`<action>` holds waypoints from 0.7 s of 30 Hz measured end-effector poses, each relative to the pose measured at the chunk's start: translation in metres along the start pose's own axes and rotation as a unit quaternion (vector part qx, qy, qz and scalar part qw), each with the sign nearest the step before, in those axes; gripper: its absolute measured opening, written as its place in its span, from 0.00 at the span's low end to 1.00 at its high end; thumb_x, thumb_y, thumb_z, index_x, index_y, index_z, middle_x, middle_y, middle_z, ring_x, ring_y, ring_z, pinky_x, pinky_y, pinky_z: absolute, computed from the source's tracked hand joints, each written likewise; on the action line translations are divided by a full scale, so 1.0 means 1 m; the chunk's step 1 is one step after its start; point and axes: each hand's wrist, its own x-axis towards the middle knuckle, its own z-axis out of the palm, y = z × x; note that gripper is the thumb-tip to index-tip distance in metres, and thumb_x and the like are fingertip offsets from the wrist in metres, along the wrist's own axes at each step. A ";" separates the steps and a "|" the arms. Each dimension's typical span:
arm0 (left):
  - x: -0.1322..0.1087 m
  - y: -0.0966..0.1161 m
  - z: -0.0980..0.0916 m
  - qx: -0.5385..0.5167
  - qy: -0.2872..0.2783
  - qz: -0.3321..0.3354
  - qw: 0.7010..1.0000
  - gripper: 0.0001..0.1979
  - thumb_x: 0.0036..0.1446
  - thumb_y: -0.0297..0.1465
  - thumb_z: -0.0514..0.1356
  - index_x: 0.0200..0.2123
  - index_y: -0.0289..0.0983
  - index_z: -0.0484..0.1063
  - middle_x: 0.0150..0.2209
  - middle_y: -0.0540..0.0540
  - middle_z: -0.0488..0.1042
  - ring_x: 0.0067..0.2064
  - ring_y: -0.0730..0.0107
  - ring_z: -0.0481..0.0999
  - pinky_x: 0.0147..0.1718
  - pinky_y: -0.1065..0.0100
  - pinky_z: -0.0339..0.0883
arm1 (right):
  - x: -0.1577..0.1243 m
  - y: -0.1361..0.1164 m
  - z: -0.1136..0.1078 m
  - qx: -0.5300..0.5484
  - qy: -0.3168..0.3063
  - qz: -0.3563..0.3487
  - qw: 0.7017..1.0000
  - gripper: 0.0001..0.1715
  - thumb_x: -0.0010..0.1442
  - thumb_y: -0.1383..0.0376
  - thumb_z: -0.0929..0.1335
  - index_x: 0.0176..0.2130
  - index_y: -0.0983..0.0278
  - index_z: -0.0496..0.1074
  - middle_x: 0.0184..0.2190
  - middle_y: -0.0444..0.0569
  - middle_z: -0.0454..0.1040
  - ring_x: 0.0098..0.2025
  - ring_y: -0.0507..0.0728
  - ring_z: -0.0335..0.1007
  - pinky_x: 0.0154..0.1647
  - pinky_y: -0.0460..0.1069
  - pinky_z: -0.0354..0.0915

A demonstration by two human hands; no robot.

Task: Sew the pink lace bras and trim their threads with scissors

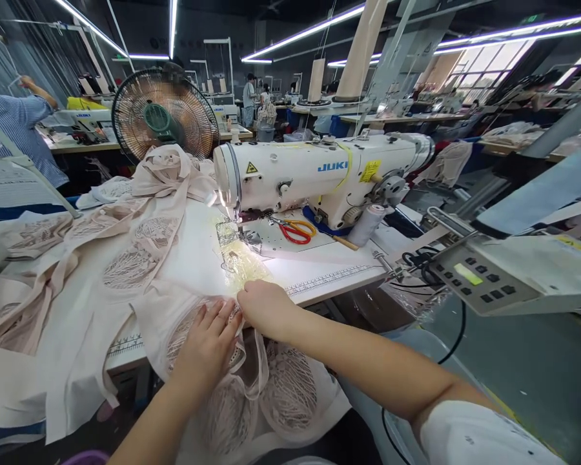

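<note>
Pink lace garment (242,261) on tabletop (329,265), front end under sewing machine (319,171) needle, most apparently yet to feed; left hand (208,345) flat on it, grip spread; right hand (264,307) alongside, grip hidden, state unclear.

Long ceiling light strips (300,32) run over far work tables (397,119), windows (484,61) glow far right, a fan (164,119) stands left.

Scissors (296,230) lie on the table (329,261), right of the fabric (140,258).
</note>
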 end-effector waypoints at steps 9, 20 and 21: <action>-0.006 -0.010 -0.015 -0.091 -0.060 0.014 0.994 0.22 0.55 0.18 0.48 0.48 0.39 0.72 0.56 0.43 0.70 0.56 0.50 0.68 0.47 0.48 0.68 | 0.006 0.031 -0.008 -0.054 0.034 0.090 0.994 0.10 0.58 0.73 0.61 0.39 0.70 0.69 0.37 0.59 0.72 0.40 0.62 0.69 0.35 0.50 0.64; -0.006 -0.012 -0.036 -0.205 -0.099 0.006 0.974 0.21 0.54 0.22 0.50 0.47 0.45 0.72 0.55 0.47 0.71 0.58 0.57 0.67 0.54 0.48 0.61 | 0.002 0.002 -0.006 -0.019 0.059 -0.035 0.997 0.13 0.59 0.59 0.64 0.40 0.66 0.70 0.39 0.51 0.72 0.43 0.58 0.67 0.39 0.49 0.63; -0.006 -0.010 -0.037 -0.208 -0.106 0.000 0.972 0.22 0.54 0.21 0.50 0.48 0.45 0.72 0.55 0.47 0.70 0.58 0.57 0.67 0.55 0.47 0.61 | 0.006 -0.003 -0.004 -0.018 0.066 -0.057 0.996 0.13 0.59 0.60 0.64 0.39 0.66 0.70 0.38 0.51 0.72 0.43 0.58 0.67 0.39 0.49 0.63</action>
